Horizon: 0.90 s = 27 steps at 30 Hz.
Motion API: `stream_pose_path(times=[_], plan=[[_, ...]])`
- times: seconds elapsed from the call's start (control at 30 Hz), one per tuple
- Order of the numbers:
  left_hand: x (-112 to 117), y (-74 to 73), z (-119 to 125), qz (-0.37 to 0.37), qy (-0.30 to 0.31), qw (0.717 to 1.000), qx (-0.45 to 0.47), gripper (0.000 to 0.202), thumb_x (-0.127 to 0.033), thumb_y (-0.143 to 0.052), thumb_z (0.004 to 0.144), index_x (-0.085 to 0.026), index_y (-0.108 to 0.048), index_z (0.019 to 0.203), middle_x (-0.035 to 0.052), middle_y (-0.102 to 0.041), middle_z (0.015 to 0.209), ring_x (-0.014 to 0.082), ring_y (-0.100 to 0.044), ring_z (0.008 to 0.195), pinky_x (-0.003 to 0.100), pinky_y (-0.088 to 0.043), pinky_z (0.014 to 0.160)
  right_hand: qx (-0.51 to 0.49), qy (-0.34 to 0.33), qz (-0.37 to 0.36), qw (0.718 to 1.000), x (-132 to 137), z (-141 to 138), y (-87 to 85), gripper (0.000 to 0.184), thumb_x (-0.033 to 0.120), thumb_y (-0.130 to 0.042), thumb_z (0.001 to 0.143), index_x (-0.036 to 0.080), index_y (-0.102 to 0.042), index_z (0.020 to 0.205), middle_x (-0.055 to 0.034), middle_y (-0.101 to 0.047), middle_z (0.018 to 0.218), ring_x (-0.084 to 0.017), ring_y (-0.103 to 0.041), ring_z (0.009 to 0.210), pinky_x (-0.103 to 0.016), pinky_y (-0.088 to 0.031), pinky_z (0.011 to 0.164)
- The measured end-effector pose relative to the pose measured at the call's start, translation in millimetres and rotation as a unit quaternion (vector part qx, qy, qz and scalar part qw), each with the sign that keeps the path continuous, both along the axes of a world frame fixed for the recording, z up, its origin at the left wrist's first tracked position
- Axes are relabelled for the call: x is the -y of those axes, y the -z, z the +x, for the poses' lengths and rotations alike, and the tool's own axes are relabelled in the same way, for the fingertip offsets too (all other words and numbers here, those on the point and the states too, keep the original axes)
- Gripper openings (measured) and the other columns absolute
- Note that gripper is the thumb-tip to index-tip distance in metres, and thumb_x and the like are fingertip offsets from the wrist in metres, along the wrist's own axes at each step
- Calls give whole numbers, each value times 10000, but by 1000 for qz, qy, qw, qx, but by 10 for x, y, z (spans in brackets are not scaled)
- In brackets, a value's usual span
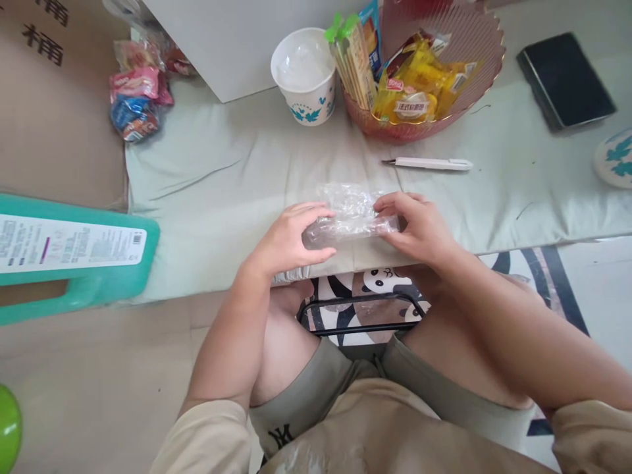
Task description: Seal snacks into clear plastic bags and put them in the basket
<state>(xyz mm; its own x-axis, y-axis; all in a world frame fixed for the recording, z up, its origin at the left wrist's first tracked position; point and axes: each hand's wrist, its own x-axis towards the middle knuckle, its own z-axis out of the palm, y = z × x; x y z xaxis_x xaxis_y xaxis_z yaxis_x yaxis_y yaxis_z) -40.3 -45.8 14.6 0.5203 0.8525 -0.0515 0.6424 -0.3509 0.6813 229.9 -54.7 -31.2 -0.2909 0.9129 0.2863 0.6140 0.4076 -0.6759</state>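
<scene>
A crinkled piece of clear plastic wrapping lies on the pale green cloth near the front edge of the surface, between my two hands. My left hand is at its left end, thumb and fingers spread apart with the plastic's edge close to the fingertips. On the other side, my right hand has its curled fingers over the plastic's right end and the thumb below, gripping it loosely. Beyond the hands lies a white pen-shaped cutter with a dark tip, touched by neither hand.
Behind stand a paper cup with clear plastic inside and a pink ribbed bowl of yellow snack packets. A dark phone lies at right. On the left are wrapped snacks, a teal jug and a cardboard box.
</scene>
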Motion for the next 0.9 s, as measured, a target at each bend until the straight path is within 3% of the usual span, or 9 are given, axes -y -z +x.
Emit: stream_pose_path(times=[0.07,0.17,0.33,0.43,0.47,0.57,0.63,0.8,0.9], plan=[[-9,29,-10,20,13,1000,-10,444,-254,-768,737,-223,-722,1178,80,-765,1277,287,-669,1285,477,-479,1153,4,-6,7,1000,-7,-3,10,116,291,-624,808,245,-672,903,-31,-766,848,-234,-719,794,-443,-556,891],[-8,79,-8,5,-64,998,26,210,-282,-651,852,-221,-751,1026,60,-816,1030,232,-767,970,406,-582,944,-7,-2,12,1000,-12,-13,-9,149,304,-600,875,243,-652,750,-38,-737,766,-253,-734,836,-447,-567,862],[-8,89,46,-55,-202,973,102,303,-355,-632,883,-179,-701,1120,24,-785,766,186,-731,717,333,-583,779,-23,22,33,999,-21,-24,-15,370,315,-565,954,242,-562,592,-37,-672,681,-247,-707,853,-451,-573,852],[-15,91,105,-16,-225,973,43,331,-291,-641,874,-199,-676,1189,-17,-736,710,160,-659,654,330,-564,776,17,86,41,995,-33,-19,41,213,316,-631,902,249,-604,701,-56,-694,785,-262,-665,857,-466,-568,824],[-19,102,124,7,-222,975,21,349,-255,-641,866,-208,-667,1211,-15,-730,747,160,-656,687,329,-561,793,30,110,45,993,-35,-18,58,75,311,-667,864,254,-647,819,-72,-712,873,-280,-658,896,-478,-565,828],[-39,171,159,83,-199,976,-35,437,-171,-653,838,-241,-639,1270,40,-697,1009,193,-676,932,346,-559,887,60,160,76,982,-20,-29,64,412,270,-704,802,242,-633,1207,-141,-680,1159,-338,-631,1050,-536,-540,903],[-60,231,164,119,-174,976,-54,403,-143,-639,849,-248,-653,1238,78,-627,1159,221,-648,1085,375,-549,966,71,169,120,976,10,-48,29,419,225,-661,835,244,-627,1252,-161,-627,1258,-360,-601,1150,-560,-505,966],[-97,306,171,144,-66,986,-51,288,-57,-541,863,-208,-714,1036,130,-537,1339,264,-553,1280,410,-523,1038,65,9,250,966,91,-148,-23,241,141,-544,919,305,-683,1028,-53,-688,1104,-242,-646,1007,-423,-496,876],[-91,275,194,128,-26,988,-82,387,-39,-517,856,-236,-738,1106,113,-535,1427,283,-514,1361,464,-472,1124,119,-68,217,966,90,-213,17,259,208,-555,935,278,-681,1150,-42,-744,1160,-247,-673,1104,-422,-488,961]])
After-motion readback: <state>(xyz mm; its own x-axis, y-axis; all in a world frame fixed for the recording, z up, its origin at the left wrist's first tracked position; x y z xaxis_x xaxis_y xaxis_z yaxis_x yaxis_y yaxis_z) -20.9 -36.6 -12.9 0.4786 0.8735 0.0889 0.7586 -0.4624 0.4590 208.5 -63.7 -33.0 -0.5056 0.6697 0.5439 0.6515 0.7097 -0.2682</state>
